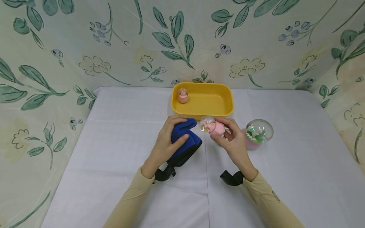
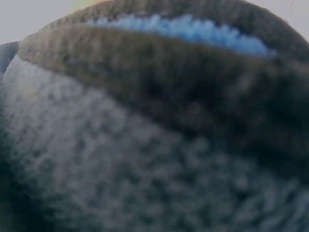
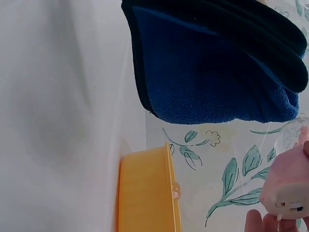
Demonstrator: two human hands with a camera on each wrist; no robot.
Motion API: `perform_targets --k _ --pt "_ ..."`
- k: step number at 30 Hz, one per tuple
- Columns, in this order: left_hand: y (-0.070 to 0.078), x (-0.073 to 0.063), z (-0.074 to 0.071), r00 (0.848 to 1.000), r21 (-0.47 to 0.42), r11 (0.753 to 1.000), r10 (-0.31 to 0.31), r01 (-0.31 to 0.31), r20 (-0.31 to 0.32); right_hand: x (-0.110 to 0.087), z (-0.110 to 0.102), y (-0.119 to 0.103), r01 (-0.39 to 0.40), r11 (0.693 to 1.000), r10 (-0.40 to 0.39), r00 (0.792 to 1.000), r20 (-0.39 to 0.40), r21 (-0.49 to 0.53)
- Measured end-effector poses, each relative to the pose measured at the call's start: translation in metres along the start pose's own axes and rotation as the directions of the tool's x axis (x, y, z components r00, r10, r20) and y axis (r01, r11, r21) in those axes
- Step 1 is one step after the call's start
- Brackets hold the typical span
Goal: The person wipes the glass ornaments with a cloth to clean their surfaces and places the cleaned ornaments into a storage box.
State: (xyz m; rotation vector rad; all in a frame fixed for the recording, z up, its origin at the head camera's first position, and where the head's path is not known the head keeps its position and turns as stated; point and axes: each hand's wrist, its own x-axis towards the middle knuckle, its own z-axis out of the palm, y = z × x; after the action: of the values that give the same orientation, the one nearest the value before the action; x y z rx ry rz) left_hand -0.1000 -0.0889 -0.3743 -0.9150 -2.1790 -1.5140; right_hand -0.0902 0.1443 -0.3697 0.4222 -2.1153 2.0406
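Note:
My left hand grips a folded blue cloth with a dark edge, thumb across its front. Up close, the cloth's fuzzy folds fill the left wrist view. A small snow globe with a pink base is pinched in my right hand, tilted so its clear dome points left toward the cloth. In the right wrist view, the underside of the pink base shows a small switch. Both hands are raised in front of the yellow tray.
Inside the tray, at its left end, stands another small pink snow globe. A larger globe with green and white contents sits on the white-covered table, right of my right hand. Leaf-patterned fabric hangs behind.

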Motion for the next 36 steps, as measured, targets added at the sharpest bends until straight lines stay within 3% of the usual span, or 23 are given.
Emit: perform_targets --k 9,17,21,25,29,31,33,36 --pt "0.002 0.002 -0.001 1.0 -0.028 1.0 -0.002 0.001 -0.003 0.0 0.003 -0.005 0.061 0.998 -0.061 0.998 0.001 -0.014" --pt "0.007 0.008 0.003 1.0 -0.077 0.997 0.018 -0.016 0.017 -0.002 0.008 -0.009 0.163 0.986 -0.165 0.984 0.071 0.033" --pt "0.014 0.011 0.004 0.996 -0.088 0.996 0.033 -0.026 0.08 -0.002 0.012 -0.01 0.308 0.951 -0.31 0.946 0.095 0.036" --pt "0.017 0.013 0.004 0.989 -0.086 0.996 0.048 -0.036 0.14 0.0 0.017 -0.01 0.483 0.875 -0.483 0.871 0.096 0.017" --pt "0.02 0.012 0.004 0.984 -0.076 0.997 0.012 0.002 0.177 0.001 0.018 -0.011 0.586 0.809 -0.581 0.81 0.086 -0.048" --pt "0.021 0.011 0.006 0.985 -0.071 0.997 0.004 0.009 0.171 0.002 0.018 -0.011 0.604 0.794 -0.599 0.796 0.084 -0.069" --pt "0.021 0.01 0.008 0.989 -0.069 0.998 0.015 -0.005 0.149 0.002 0.018 -0.012 0.606 0.792 -0.6 0.796 0.084 -0.081" --pt "0.022 0.01 0.011 0.993 -0.051 0.997 0.065 -0.061 0.096 0.001 0.017 -0.011 0.587 0.805 -0.582 0.809 0.081 -0.081"
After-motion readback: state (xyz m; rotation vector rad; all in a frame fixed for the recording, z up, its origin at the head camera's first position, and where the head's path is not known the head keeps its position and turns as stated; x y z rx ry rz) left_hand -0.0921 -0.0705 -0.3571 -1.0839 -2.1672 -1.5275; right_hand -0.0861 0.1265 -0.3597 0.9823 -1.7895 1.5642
